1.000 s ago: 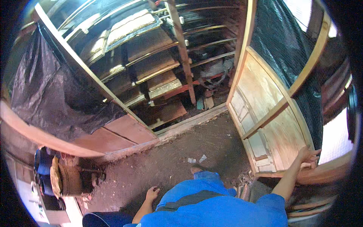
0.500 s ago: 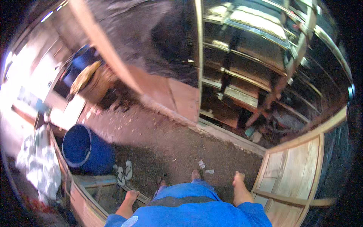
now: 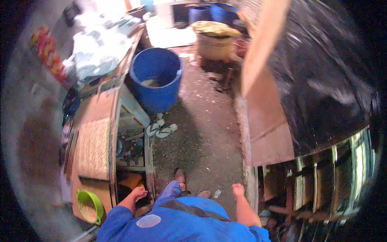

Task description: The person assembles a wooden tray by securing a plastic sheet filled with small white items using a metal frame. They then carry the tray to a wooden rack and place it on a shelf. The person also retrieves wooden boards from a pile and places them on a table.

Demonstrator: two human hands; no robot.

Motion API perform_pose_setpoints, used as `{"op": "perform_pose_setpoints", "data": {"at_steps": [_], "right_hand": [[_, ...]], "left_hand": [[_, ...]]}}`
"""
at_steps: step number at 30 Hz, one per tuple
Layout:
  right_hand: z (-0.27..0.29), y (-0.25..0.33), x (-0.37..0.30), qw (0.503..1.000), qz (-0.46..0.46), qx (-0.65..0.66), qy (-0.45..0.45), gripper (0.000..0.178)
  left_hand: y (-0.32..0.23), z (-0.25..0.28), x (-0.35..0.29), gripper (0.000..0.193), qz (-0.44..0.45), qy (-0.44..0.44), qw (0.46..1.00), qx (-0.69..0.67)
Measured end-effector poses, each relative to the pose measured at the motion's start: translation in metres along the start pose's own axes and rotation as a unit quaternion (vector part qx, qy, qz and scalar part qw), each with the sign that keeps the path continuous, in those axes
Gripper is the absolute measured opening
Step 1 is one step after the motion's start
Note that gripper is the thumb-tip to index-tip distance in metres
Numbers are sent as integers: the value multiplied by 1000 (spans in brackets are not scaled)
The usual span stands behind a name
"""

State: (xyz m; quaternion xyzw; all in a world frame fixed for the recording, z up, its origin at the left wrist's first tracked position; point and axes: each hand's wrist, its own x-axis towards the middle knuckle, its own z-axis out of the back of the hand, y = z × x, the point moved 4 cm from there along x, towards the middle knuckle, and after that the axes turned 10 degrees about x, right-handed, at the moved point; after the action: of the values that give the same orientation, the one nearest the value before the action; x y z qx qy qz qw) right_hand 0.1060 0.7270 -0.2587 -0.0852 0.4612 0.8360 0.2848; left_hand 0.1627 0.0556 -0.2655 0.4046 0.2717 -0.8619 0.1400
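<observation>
Left hand [image 3: 139, 193] and right hand [image 3: 238, 190] are hanging well apart, grip unclear, while the basin [image 3: 95, 200] is sitting at the cabinet's [image 3: 94, 186] near end, probably light, stiff, best taken by the rim.

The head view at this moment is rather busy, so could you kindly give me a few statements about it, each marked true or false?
1. No held item shows in the left hand or the right hand. True.
2. The blue barrel has a lid on. False: its top is open.
3. White sandals lie close to the barrel. True.
4. The green container is to the right of the right hand. False: it is to the left of the left hand.
5. Black sheeting shows at the picture's right. True.
</observation>
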Motion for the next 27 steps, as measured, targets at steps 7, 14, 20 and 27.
{"op": "perform_pose_setpoints", "data": {"at_steps": [7,14,20,27], "right_hand": [[-65,10,12,971,-50,-173,155,22],[-117,140,65,978,-85,-52,184,21],[-188,192,164,964,-4,-32,263,16],[-260,289,177,921,-103,0,376,13]], "left_hand": [[14,-54,18,25,-38,12,991,-128],[25,-46,-14,21,41,-15,981,-187],[24,-31,-43,16,166,-42,949,-265],[-15,8,-103,28,280,-266,777,-497]]}}
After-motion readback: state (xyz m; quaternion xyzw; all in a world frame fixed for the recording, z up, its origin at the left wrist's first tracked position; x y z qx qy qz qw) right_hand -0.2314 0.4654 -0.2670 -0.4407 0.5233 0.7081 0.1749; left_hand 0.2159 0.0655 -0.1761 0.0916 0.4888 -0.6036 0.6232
